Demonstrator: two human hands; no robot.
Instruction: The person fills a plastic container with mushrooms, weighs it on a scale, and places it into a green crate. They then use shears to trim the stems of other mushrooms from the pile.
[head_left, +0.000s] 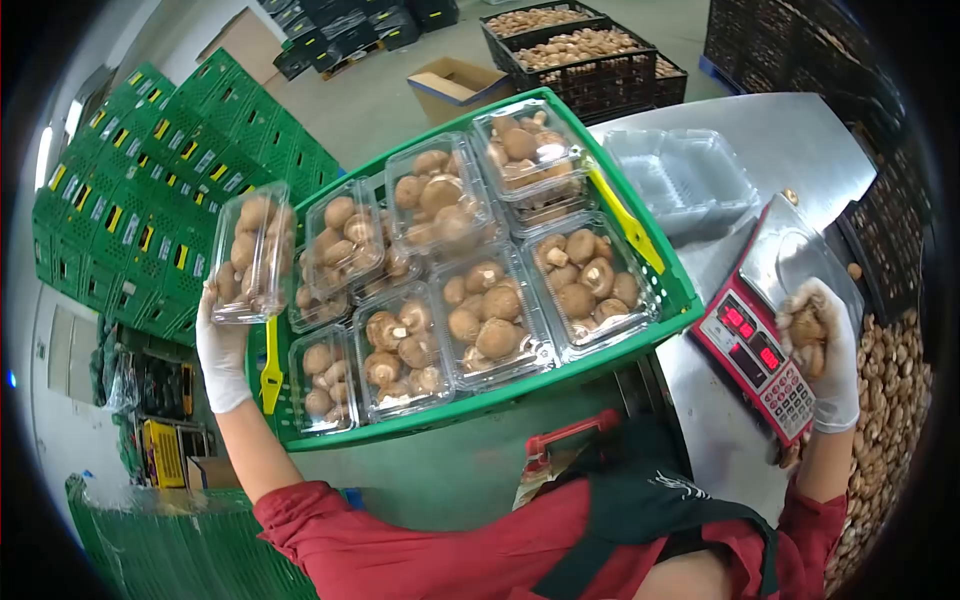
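My left hand, in a white glove, grips a clear plastic clamshell of mushrooms at its lower end. The pack is lifted, tilted, over the left end of a green crate. Several similar mushroom packs lie in that crate, some stacked. My gloved right hand is above the red digital scale, by its display and metal pan. Its fingers are curled and look brown at the tips. Whether a mushroom is inside them I cannot make out.
Empty clear trays sit on the steel table behind the scale. Loose mushrooms are heaped at the right. Green crates are stacked at the left. Black crates of mushrooms and a cardboard box stand on the floor ahead.
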